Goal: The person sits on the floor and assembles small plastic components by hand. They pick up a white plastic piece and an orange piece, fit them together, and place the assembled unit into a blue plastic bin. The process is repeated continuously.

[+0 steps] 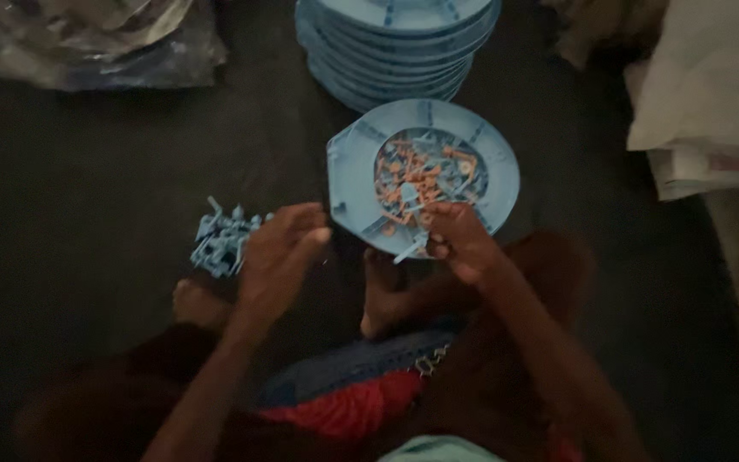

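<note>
A round light-blue plastic tray [352, 171] lies on the dark floor in front of me, with several small orange and blue plastic pieces [421, 175] in its middle. My right hand [459, 239] rests at the tray's near rim and pinches a small blue piece [410, 248] between its fingertips. My left hand [280, 252] hovers left of the tray with fingers loosely apart and nothing seen in it. Just beyond that hand, a small heap of blue plastic pieces [220, 239] lies on the floor.
A stack of the same blue trays [395, 51] stands behind the tray in use. A clear plastic bag [104, 43] lies at the far left and white sacks [712, 94] at the right. My bare feet [382, 295] and knees sit close below the tray.
</note>
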